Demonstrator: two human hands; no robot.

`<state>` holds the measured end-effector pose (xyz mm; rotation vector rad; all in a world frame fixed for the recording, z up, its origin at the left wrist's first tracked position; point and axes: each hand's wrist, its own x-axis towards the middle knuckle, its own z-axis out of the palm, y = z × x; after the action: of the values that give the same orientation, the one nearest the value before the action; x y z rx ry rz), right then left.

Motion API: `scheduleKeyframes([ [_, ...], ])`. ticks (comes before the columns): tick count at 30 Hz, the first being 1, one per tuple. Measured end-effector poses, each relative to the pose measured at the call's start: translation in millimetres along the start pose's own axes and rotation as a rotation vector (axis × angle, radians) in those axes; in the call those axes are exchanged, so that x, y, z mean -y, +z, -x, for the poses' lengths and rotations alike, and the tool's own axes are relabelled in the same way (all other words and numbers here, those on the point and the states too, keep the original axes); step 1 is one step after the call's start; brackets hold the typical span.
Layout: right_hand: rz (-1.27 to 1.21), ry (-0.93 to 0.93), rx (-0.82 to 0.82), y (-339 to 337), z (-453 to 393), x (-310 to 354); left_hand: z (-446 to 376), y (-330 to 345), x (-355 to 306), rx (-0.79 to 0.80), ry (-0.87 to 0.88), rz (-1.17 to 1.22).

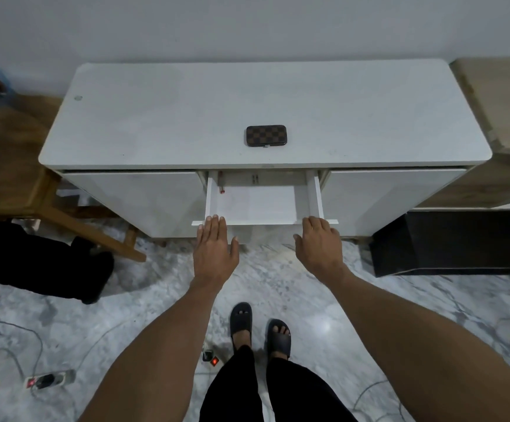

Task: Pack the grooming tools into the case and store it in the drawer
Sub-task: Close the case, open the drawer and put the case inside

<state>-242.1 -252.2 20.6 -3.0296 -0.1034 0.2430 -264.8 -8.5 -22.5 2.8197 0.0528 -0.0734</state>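
Note:
A closed brown checkered case (266, 135) lies flat on the white cabinet top (162, 123), near its front edge at the middle. Below it the white middle drawer (262, 205) stands pulled out, with a small red-tipped item (221, 184) at its back left corner. My left hand (215, 242) rests flat with its fingertips on the left part of the drawer's front edge. My right hand (319, 239) has its fingers curled over the right part of that front edge. Neither hand holds a loose object. No grooming tools are visible outside the case.
A wooden chair (49, 205) and another person's dark legs (43, 263) are at the left. A dark box (448, 242) sits on the floor at the right, under a wooden unit (503, 111). Power strips (49, 380) and cables lie on the marble floor near my feet.

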Motion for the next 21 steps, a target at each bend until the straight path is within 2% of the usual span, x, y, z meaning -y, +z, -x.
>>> scheduleKeyframes([
  [9, -0.153, -0.050, -0.157, -79, -104, 16, -103, -51, 4, -0.119, 0.083, 0.028],
  [16, -0.177, -0.095, -0.130, -97, -182, 42, -179, -53, 18, -0.081, 0.141, 0.016],
  [21, -0.149, -0.132, -0.031, -82, -224, 49, -220, -37, 27, -0.088, 0.166, -0.024],
])
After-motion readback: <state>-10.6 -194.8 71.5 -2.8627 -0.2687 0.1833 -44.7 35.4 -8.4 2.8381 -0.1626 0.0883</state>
